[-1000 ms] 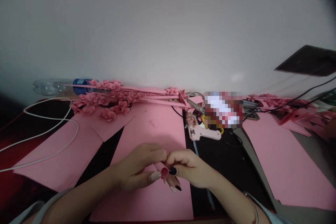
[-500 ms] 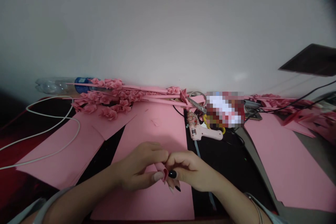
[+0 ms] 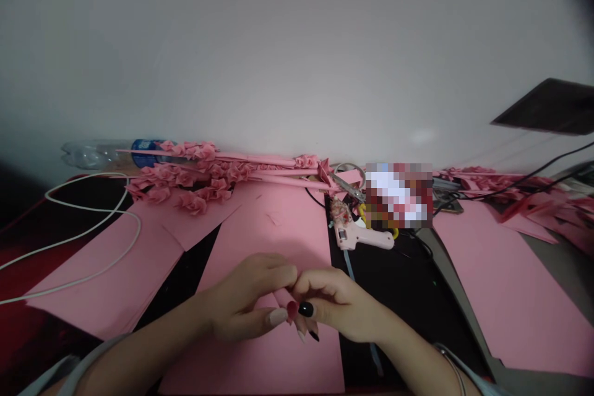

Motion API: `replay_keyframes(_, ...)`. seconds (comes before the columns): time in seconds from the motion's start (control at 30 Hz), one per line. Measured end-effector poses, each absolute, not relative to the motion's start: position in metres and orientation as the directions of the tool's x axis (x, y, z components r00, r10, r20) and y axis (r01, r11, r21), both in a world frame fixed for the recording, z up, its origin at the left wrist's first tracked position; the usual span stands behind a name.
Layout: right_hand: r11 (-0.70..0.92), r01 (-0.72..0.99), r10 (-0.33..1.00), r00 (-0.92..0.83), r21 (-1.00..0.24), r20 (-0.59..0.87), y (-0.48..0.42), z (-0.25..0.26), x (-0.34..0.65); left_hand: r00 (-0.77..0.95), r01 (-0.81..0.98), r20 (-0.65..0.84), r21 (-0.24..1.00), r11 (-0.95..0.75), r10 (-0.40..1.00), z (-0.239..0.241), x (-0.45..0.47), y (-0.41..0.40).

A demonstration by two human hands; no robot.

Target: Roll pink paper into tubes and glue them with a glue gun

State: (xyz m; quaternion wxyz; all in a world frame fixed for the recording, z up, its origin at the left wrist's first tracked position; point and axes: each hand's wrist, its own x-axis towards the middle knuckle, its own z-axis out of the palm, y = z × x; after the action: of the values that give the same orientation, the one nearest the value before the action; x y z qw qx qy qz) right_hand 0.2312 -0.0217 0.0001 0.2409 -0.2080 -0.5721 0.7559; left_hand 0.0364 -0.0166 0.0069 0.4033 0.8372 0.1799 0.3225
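Between my two hands is a small roll of pink paper [image 3: 286, 301], its open round end facing me. My left hand [image 3: 253, 297] grips the roll from the left, thumb along its lower edge and fingers curled over the top. From the right, my right hand [image 3: 341, 303] pinches the same roll, its thumb with a black nail at the rim. Some fingertips show beneath the roll. Below both hands lies a large pink paper sheet [image 3: 260, 359].
Folded pink paper flowers [image 3: 192, 201] lie along the wall beside a clear plastic bottle [image 3: 97, 154]. A glue gun [image 3: 364, 236] and scissors [image 3: 348, 187] sit behind my right hand. More pink sheets lie left [image 3: 106, 266] and right [image 3: 515, 284]; a white cable [image 3: 134, 223] crosses the left ones.
The roll's end has gone from a creased, pinched-in shape to a rounder opening. Both hands have stayed nearly in place.
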Motion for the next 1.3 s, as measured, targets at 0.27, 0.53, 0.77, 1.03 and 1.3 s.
replay_keyframes(0.27,-0.286,-0.185,0.586,-0.810,-0.940,-0.018,-0.0201,-0.0048,0.2303,0.739,0.073,0.368,0.789,-0.610,0.564,0.0074,0.0332,-0.0173)
replay_keyframes(0.53,-0.341,-0.222,0.570,-0.821,-0.913,-0.014,-0.0206,-0.0077,0.2304,0.726,0.067,0.375,0.796,-0.601,0.577,0.0078,0.0335,-0.0172)
replay_keyframes(0.77,-0.329,-0.233,0.575,-0.818,-0.915,0.001,-0.0198,-0.0073,0.2295,0.710,0.068,0.363,0.818,-0.572,0.603,0.0092,0.0362,-0.0182)
replay_keyframes(1.03,-0.331,-0.205,0.583,-0.812,-0.921,-0.029,-0.0193,-0.0081,0.2298,0.716,0.102,0.357,0.796,-0.596,0.600,0.0105,0.0367,-0.0174)
replay_keyframes(1.3,-0.353,-0.189,0.554,-0.831,-0.916,-0.042,-0.0189,-0.0064,0.2292,0.725,0.104,0.344,0.802,-0.588,0.597,0.0066,0.0370,-0.0178)
